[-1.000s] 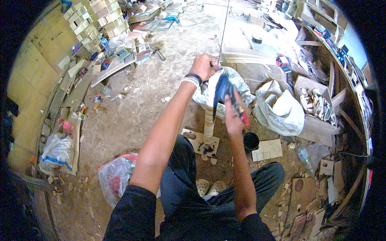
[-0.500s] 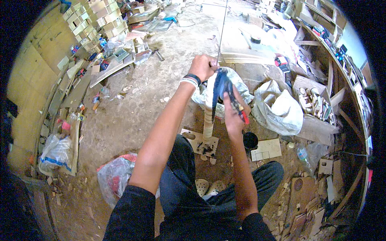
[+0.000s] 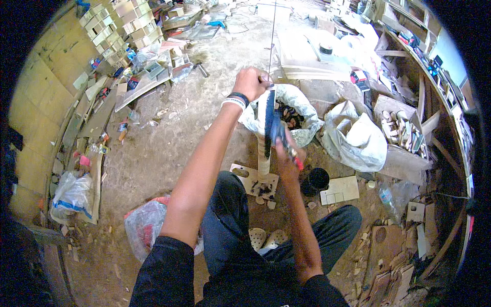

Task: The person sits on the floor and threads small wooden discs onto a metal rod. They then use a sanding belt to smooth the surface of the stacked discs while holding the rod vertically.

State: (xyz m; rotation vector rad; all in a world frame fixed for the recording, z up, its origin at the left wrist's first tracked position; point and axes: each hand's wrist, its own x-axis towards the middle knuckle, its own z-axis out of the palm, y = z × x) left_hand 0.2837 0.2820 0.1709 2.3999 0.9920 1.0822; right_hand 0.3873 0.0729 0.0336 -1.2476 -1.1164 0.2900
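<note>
A tall column of stacked thin pale pieces stands between my knees, with a black coat along the right side of its upper part. A thin rod or wire rises from its top. There my left hand is closed, pinching the column's upper end by the rod. My right hand grips a paintbrush, blurred, with a red handle end, against the blackened side. The column's foot rests on a pale board with dark smears. To the right stands a black pot.
Behind the column, a white sack holds dark pieces. Another white sack and a box of wooden offcuts stand at right. A clear plastic bag lies by my left leg. Wood scraps litter the floor.
My left hand and the column's top have shifted slightly left. My right hand with the brush has moved down and left along the column, uncovering the dark pieces in the sack behind.
</note>
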